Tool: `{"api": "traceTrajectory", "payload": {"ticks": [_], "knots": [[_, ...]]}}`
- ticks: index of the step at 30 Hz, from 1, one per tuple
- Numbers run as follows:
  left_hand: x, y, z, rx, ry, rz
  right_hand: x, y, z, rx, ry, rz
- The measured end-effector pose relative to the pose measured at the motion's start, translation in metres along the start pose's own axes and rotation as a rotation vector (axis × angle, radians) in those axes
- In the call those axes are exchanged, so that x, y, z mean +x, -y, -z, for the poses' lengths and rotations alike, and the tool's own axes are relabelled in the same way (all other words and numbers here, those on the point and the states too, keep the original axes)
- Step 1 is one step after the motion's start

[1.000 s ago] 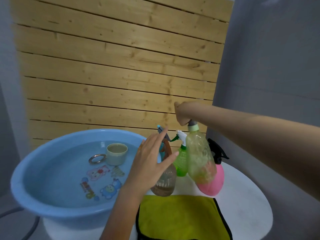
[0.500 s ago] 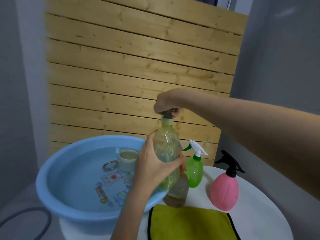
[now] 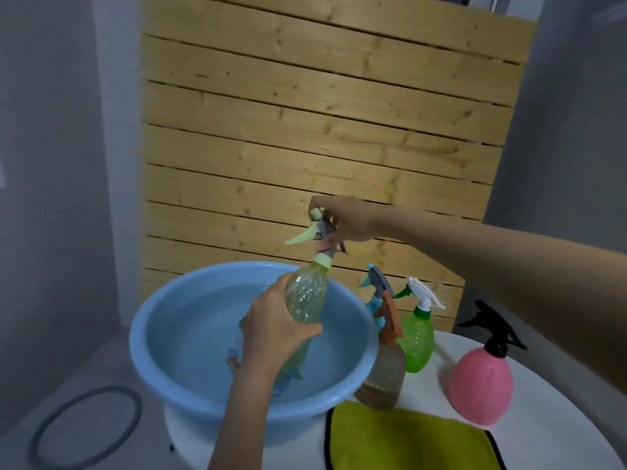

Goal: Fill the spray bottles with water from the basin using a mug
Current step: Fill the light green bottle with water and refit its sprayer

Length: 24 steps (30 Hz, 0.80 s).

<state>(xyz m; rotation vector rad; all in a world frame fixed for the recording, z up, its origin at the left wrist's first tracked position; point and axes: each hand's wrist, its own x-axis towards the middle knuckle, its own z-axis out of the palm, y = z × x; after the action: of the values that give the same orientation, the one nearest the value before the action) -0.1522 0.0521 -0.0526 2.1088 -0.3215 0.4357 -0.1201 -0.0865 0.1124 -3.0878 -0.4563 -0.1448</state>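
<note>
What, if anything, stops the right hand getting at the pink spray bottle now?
Probably not yet: the right hand grips the spray head of the clear bottle. Otherwise the way looks free: the pink spray bottle stands apart on the table.

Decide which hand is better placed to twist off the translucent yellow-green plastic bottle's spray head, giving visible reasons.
Right: the right hand grips the pale green spray head; the left hand wraps the yellow-green plastic bottle, steadying it.

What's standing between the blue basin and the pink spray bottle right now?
Head view: two spray bottles, a brownish bottle beside the basin and a green bottle next to it, nearer the pink bottle.
</note>
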Motion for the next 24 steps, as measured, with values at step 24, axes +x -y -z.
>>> {"api": "traceTrajectory", "payload": {"ticks": [24], "knots": [[0.005, 0.011, 0.019, 0.492, -0.008, -0.218, -0.026, -0.031, -0.034, 0.142, 0.197, -0.171]]}}
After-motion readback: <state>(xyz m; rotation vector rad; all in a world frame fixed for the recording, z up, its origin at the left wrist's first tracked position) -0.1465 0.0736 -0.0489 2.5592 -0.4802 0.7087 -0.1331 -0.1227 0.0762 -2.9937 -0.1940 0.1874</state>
